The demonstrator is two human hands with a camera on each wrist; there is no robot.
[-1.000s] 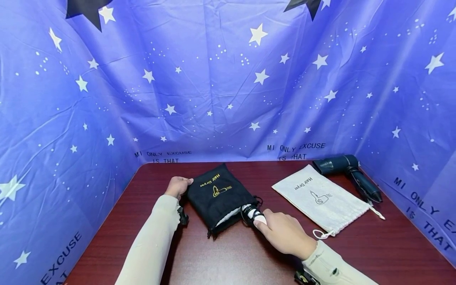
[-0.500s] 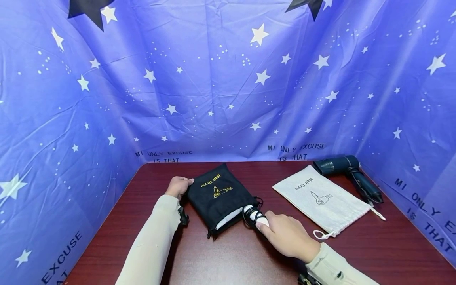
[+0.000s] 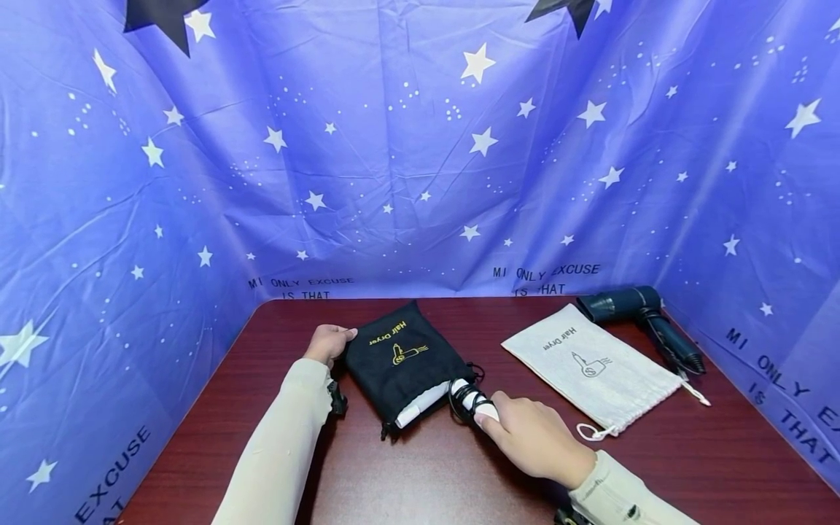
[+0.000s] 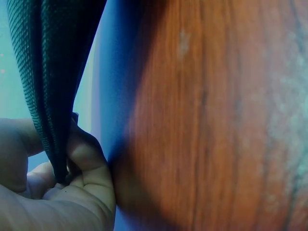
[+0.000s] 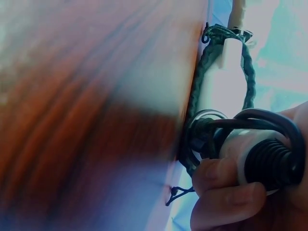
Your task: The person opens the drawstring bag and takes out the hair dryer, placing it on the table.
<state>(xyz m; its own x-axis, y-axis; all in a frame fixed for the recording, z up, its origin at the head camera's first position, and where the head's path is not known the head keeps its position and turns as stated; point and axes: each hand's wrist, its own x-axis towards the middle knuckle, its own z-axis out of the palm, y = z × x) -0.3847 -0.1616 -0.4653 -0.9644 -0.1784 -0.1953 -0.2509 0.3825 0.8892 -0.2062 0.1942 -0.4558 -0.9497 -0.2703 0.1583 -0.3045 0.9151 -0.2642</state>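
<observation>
A black drawstring pouch [image 3: 394, 383] printed "Hair Dryer" lies on the table, its mouth toward the near right. My left hand [image 3: 330, 344] pinches its far left corner; the left wrist view shows the dark cloth [image 4: 57, 86] between thumb and fingers. A white hair dryer [image 3: 426, 403] sits partly inside, its body showing at the pouch mouth. My right hand [image 3: 534, 439] grips the dryer's handle end, around which a black cord [image 3: 462, 402] is wound. In the right wrist view, fingers [image 5: 226, 202] curl round the handle beside the black cord sleeve [image 5: 269, 163].
A white drawstring pouch [image 3: 584, 364] lies flat to the right. Beyond it, a dark hair dryer [image 3: 620, 302] rests at the back right of the dark red table [image 3: 394, 481]. Blue star-patterned cloth [image 3: 394, 182] hangs behind and at both sides.
My right hand has shifted slightly toward the near right with the white hair dryer. More of its white body shows at the black pouch's mouth. The left hand keeps its place.
</observation>
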